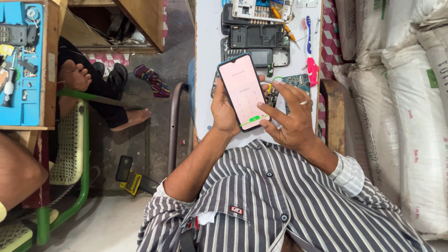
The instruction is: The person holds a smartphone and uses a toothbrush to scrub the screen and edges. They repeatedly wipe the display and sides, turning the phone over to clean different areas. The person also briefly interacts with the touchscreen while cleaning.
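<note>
My left hand (224, 112) grips a smartphone (242, 91) with a dark blue rim and a lit pale pink screen, held tilted over the near end of a white worktable (205, 70). My right hand (288, 114), a ring on one finger, hovers at the phone's right side, its thumb touching the lower edge of the screen near a green button. My striped shirt fills the bottom of the view.
Opened phone bodies (255, 36), a green circuit board (298, 81), a screwdriver and a pink-handled brush (311, 65) lie on the table behind the phone. White sacks (406, 116) are stacked at the right. Left, another person's bare feet (74, 74) rest by a green chair (79, 154) and a blue repair mat (21, 65).
</note>
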